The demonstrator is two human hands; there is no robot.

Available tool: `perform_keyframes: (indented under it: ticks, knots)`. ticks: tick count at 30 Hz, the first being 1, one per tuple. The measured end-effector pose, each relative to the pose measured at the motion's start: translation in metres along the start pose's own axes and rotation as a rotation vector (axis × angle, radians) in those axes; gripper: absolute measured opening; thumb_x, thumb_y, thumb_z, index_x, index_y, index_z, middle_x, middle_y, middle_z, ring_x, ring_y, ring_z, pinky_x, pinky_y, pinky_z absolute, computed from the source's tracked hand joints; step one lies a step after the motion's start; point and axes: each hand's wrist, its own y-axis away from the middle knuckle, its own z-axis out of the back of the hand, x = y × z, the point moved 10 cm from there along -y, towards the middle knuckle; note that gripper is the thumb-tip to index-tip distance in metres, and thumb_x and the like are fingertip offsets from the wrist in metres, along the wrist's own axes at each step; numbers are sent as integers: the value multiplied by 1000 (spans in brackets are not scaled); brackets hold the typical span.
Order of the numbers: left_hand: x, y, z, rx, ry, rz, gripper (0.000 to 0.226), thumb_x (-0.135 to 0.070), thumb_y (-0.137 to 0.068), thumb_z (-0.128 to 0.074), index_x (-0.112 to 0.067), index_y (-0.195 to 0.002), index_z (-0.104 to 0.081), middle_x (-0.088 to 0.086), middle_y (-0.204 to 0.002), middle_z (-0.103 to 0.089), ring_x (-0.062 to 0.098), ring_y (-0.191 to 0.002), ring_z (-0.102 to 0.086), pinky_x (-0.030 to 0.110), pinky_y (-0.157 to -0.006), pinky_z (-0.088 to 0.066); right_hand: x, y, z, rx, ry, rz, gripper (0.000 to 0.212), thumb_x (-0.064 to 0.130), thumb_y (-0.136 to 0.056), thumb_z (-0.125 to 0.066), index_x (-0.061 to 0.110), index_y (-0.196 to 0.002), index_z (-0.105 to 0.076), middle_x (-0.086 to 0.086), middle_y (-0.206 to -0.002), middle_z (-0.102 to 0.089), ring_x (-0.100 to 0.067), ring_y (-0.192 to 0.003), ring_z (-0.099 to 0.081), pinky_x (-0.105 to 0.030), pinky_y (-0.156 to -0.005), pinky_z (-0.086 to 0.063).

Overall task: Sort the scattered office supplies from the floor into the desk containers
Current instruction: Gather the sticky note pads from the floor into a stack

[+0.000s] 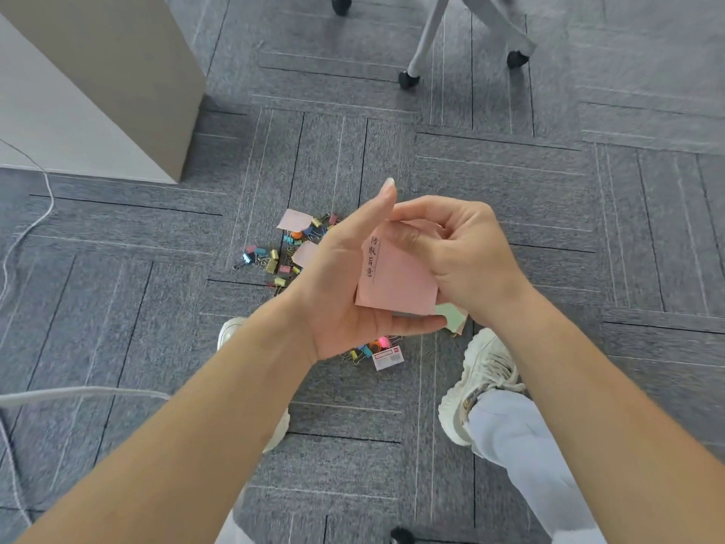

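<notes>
A flat left hand point(345, 296) cradles pink sticky notes point(396, 280) while the right hand point(463, 253) pinches their top edge, a green note point(451, 314) half hidden beneath. On the carpet point(510, 182) beyond, a staple box point(387, 357) and coloured binder clips point(274, 263) lie scattered; most sorting apparently remains. Desk containers are out of frame.

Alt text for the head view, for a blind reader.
Pink paper sticky notes rest on the left hand while the right hand pinches their top edge. Colourful metal binder clips lie scattered on the grey carpet below.
</notes>
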Motion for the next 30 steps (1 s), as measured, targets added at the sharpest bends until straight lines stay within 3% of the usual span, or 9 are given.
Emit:
perform_keyframes:
  ticks: [3, 7, 10, 14, 20, 24, 25, 28, 30]
  knots:
    - [-1, 4, 6, -26, -3, -11, 47, -65, -78, -56, -21, -88, -66, 8, -87, -66, 30, -81, -67, 66, -95, -46, 1, -4, -12, 40, -26, -12, 6, 6, -87, -72, 12, -87, -73, 9, -70, -71, -3, -63, -64, -16, -53, -48]
    - [-10, 8, 28, -130, -48, -40, 47, -64, -86, -55, -21, -101, -67, 8, -90, -66, 29, -82, -65, 52, -85, -55, -5, -15, -30, 85, -44, -23, 15, 10, -90, -69, 13, -105, -71, -1, -81, -69, -9, -69, -64, -21, -56, -49]
    - [-16, 12, 66, -312, -75, -45, 54, -63, -86, -57, -17, -112, -68, 9, -94, -69, 29, -83, -66, 52, -89, -55, -41, -41, -27, 11, -76, -143, 13, 21, -97, -61, 17, -109, -67, -5, -87, -65, -10, -68, -59, -22, -56, -47]
    - [-9, 19, 129, -523, -72, 16, 61, -62, -84, -62, -14, -122, -64, 11, -97, -73, 30, -84, -70, 50, -87, -57, -136, -84, -32, 12, 236, -288, 15, 28, -99, -56, 18, -101, -68, 0, -88, -67, -12, -73, -56, -25, -64, -43]
    - [7, 25, 189, -636, -49, 74, 51, -60, -78, -61, -17, -105, -68, 15, -101, -72, 31, -85, -69, 50, -89, -56, -298, -108, -80, 201, 547, -482, 27, 24, -96, -55, 1, -98, -68, -16, -99, -70, -32, -91, -65, -44, -87, -52]
    - [12, 16, 198, -634, -55, 96, 53, -58, -75, -61, -16, -107, -68, 14, -99, -72, 31, -84, -69, 51, -88, -56, -387, -107, -121, 380, 877, -539, 17, 18, -92, -56, 3, -91, -63, -19, -92, -64, -38, -89, -62, -37, -65, -47]
    - [14, 14, 200, -635, -59, 96, 55, -58, -72, -62, -17, -107, -68, 16, -100, -73, 31, -85, -69, 51, -87, -57, -402, -106, -125, 383, 979, -538, 12, 16, -93, -55, 8, -99, -60, -14, -98, -63, -36, -93, -61, -36, -66, -45]
    - [19, 12, 204, -643, -51, 101, 58, -56, -69, -62, -16, -109, -68, 18, -104, -74, 33, -88, -69, 53, -87, -56, -425, -104, -126, 265, 1155, -536, 31, 7, -97, -45, 9, -127, -54, -15, -126, -56, -36, -119, -53, -44, -87, -47]
    - [23, 14, 206, -655, -39, 115, 61, -56, -73, -63, -13, -116, -66, 21, -107, -73, 34, -88, -68, 53, -86, -56, -429, -101, -128, 225, 1182, -525, 32, 6, -98, -42, 8, -127, -55, -17, -128, -56, -37, -118, -54, -45, -90, -47]
